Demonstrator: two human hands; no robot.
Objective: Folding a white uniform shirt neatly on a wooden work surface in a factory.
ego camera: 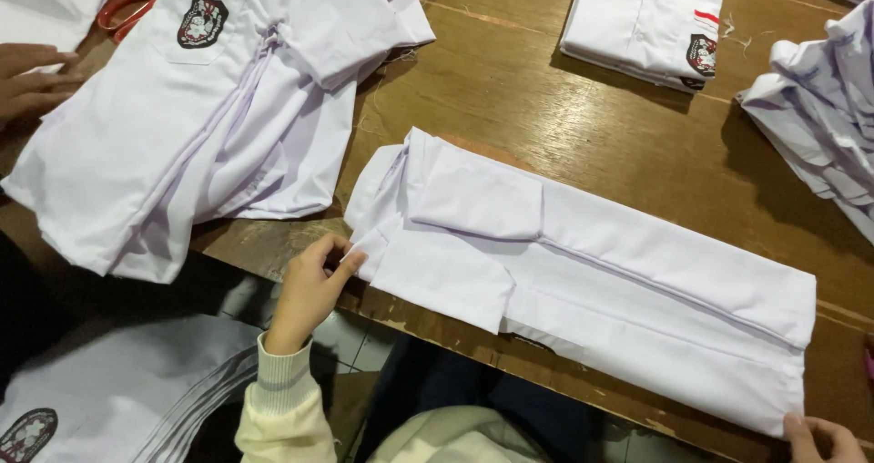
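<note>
Pinching folded white shirt (pixel 583 281): left hand (pixel 309 290), right hand (pixel 819 437).

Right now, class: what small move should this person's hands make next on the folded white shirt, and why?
Probably fold the long strip across. The shirt lies narrow with both sleeves tucked in, the left hand pinches one end, and the right hand holds the other corner at the table edge.

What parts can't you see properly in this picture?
Head view:
- Right hand: mostly cut off by the bottom edge, so its grip on the folded white shirt is unclear.
- Red scissors: largely hidden under another white shirt.
- Another person's hand: cut off by the left edge.
</note>
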